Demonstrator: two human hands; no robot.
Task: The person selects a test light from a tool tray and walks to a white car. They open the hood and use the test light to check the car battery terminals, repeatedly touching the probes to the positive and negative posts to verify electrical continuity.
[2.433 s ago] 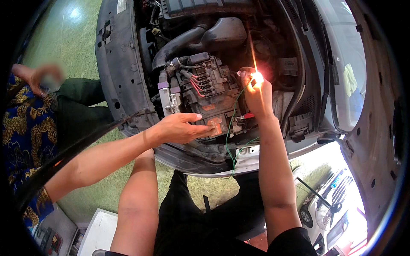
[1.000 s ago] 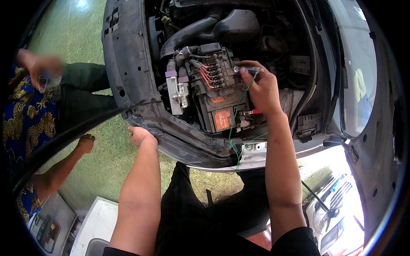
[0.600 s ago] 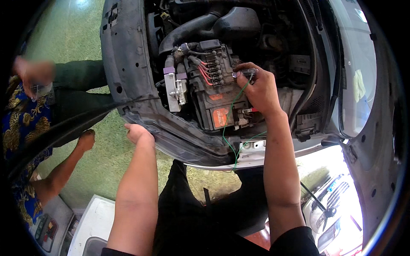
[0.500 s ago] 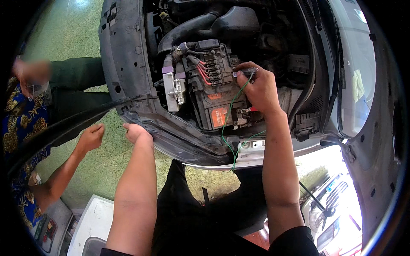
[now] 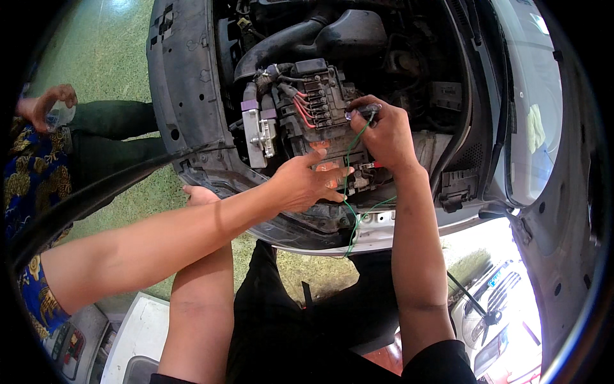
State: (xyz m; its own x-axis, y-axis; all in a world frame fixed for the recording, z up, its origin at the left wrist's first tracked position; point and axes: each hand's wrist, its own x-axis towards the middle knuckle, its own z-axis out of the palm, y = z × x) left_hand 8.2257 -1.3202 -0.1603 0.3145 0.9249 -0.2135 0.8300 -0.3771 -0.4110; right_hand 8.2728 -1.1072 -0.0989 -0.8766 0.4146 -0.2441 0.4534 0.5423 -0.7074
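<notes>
My right hand (image 5: 390,134) is closed around a dark, pen-like probe with a clear tip (image 5: 364,111), held at the right edge of the fuse block (image 5: 324,96). From the probe a thin green wire (image 5: 346,160) hangs down past the car battery (image 5: 332,168) to the front fender. A red clip (image 5: 377,164) sits near the battery terminal, beside my right wrist. My left hand (image 5: 201,194) rests at the car's front edge, its fingers mostly hidden and a co-worker's forearm crossing over it. The co-worker's hand (image 5: 307,182) spreads its fingers over the battery.
Red cables (image 5: 303,110) run into the fuse block. A silver module with purple connectors (image 5: 257,131) stands left of the battery. A black bar (image 5: 109,189) slants across the left. The co-worker's other hand holds a clear cup (image 5: 59,116). A white car (image 5: 489,326) stands lower right.
The co-worker's arm has reached in from the left, across my left forearm, to above the battery. My right hand has barely moved, with the probe still in it.
</notes>
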